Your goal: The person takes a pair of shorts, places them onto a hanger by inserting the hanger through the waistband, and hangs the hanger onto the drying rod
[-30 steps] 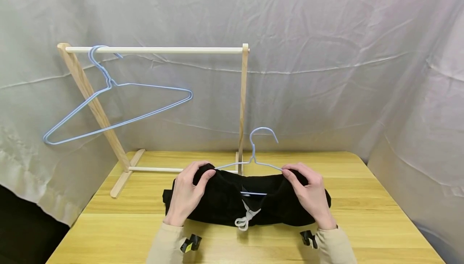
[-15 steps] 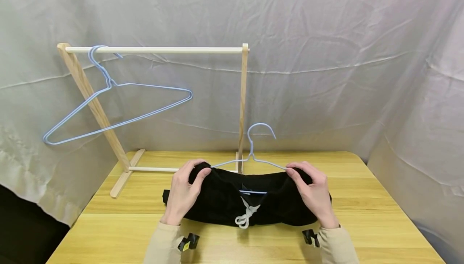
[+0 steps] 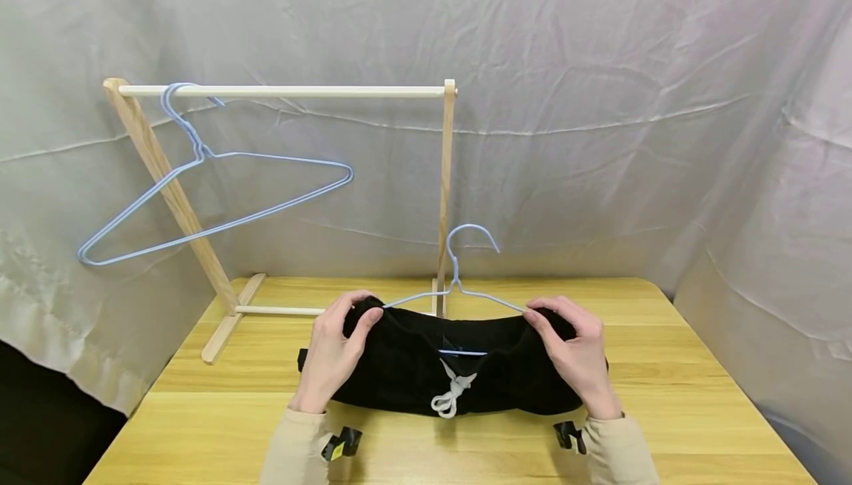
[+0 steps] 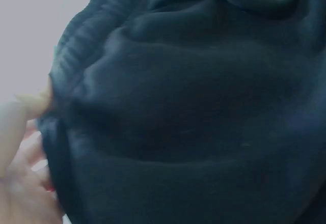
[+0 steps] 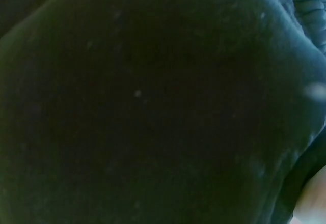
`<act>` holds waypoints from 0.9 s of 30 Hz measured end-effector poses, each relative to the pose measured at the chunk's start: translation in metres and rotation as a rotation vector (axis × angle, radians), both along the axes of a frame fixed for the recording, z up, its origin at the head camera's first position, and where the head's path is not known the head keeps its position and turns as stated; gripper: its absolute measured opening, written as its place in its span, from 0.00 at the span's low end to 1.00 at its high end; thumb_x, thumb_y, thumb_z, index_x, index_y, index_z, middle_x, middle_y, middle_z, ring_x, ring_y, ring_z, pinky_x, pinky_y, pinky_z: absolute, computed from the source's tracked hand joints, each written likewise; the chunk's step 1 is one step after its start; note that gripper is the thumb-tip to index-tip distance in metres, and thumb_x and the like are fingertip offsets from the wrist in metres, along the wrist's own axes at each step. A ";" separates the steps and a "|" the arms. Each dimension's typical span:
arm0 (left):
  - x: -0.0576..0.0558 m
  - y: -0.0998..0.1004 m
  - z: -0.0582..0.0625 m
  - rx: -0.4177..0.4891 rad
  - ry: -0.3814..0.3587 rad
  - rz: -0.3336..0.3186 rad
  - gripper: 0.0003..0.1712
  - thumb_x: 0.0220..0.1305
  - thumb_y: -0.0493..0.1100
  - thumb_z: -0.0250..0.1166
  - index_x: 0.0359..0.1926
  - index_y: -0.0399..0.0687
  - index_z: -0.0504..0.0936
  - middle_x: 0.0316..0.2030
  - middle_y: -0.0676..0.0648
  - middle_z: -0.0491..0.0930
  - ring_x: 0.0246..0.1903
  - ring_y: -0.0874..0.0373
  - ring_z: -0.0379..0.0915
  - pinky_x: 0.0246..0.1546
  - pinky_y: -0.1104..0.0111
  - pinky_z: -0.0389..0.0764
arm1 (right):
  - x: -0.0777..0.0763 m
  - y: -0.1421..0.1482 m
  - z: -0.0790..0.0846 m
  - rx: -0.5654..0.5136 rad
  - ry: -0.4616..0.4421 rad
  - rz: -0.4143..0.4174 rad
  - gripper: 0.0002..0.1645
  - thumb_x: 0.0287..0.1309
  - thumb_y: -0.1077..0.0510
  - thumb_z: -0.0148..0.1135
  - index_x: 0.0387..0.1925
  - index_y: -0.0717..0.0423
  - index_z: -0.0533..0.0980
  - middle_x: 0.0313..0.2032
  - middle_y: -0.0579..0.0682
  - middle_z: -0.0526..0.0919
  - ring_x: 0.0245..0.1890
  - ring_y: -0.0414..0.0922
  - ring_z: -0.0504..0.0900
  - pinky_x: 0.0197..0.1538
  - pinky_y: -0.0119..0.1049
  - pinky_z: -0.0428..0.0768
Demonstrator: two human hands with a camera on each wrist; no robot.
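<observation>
A black garment (image 3: 393, 378) with a white drawstring tied in a bow (image 3: 447, 400) is draped over a light blue wire hanger (image 3: 455, 270). The hanger's hook and upper arms stick out above the cloth, and part of its lower bar shows through the front opening; its ends are hidden. My left hand (image 3: 330, 352) pinches the garment's upper edge at the hanger's left arm, thumb in front. At the other side my right hand (image 3: 577, 352) pinches the edge by the right arm. Dark cloth (image 4: 193, 112) with a gathered edge fills most of the left wrist view.
Behind on the left of the wooden table (image 3: 679, 396) stands a clothes rack (image 3: 286, 92) of pale wood. Light blue hangers (image 3: 220, 231) hang together from its rail. Grey curtains (image 3: 599, 137) enclose the back and sides.
The hanger has shifted slightly up and left. My left hand has moved a little left, my right hand slightly right, so they are farther apart, both still pinching the garment.
</observation>
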State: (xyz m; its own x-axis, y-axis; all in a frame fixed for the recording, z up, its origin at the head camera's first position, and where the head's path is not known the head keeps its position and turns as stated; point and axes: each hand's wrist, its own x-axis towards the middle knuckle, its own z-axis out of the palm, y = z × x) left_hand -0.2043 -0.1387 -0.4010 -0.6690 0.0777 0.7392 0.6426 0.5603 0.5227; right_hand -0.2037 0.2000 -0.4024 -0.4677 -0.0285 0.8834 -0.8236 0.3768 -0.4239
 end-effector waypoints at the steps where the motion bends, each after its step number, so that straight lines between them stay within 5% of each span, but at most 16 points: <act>1: 0.000 -0.001 0.000 -0.017 -0.018 0.005 0.13 0.65 0.39 0.69 0.49 0.45 0.82 0.44 0.47 0.86 0.48 0.54 0.82 0.53 0.63 0.79 | 0.000 0.000 0.000 0.001 0.004 0.001 0.09 0.50 0.73 0.72 0.34 0.63 0.84 0.29 0.58 0.85 0.36 0.33 0.83 0.46 0.22 0.77; 5: 0.003 -0.001 0.003 -0.081 -0.054 -0.005 0.17 0.67 0.41 0.67 0.56 0.46 0.80 0.51 0.46 0.84 0.53 0.52 0.80 0.56 0.57 0.78 | 0.002 -0.004 0.002 0.010 0.022 -0.004 0.06 0.51 0.71 0.73 0.33 0.66 0.84 0.28 0.59 0.85 0.36 0.33 0.83 0.46 0.21 0.77; 9: 0.006 0.008 0.004 -0.128 0.003 -0.028 0.19 0.66 0.41 0.68 0.58 0.48 0.81 0.54 0.48 0.83 0.57 0.51 0.78 0.60 0.56 0.76 | 0.004 -0.012 0.005 0.029 0.043 0.003 0.09 0.46 0.75 0.73 0.32 0.66 0.84 0.28 0.59 0.85 0.36 0.34 0.83 0.47 0.22 0.77; 14: 0.008 0.018 0.005 -0.157 0.112 -0.037 0.11 0.64 0.41 0.70 0.47 0.50 0.88 0.41 0.52 0.88 0.45 0.55 0.82 0.50 0.60 0.80 | 0.004 -0.018 0.004 0.049 0.058 0.020 0.16 0.41 0.78 0.72 0.34 0.63 0.84 0.28 0.57 0.86 0.34 0.36 0.83 0.46 0.22 0.78; 19: 0.009 0.021 0.005 -0.102 0.135 -0.028 0.04 0.60 0.40 0.73 0.37 0.49 0.89 0.32 0.53 0.87 0.35 0.60 0.81 0.38 0.66 0.81 | 0.003 -0.020 0.001 0.085 0.035 0.023 0.21 0.37 0.80 0.72 0.35 0.59 0.84 0.29 0.55 0.86 0.34 0.37 0.84 0.46 0.22 0.78; 27: 0.008 0.026 0.001 -0.084 0.156 -0.071 0.03 0.62 0.36 0.70 0.37 0.47 0.88 0.22 0.56 0.75 0.20 0.70 0.61 0.23 0.83 0.60 | 0.007 -0.021 0.000 0.124 -0.084 -0.047 0.19 0.46 0.75 0.73 0.37 0.52 0.85 0.32 0.48 0.88 0.37 0.34 0.83 0.47 0.22 0.77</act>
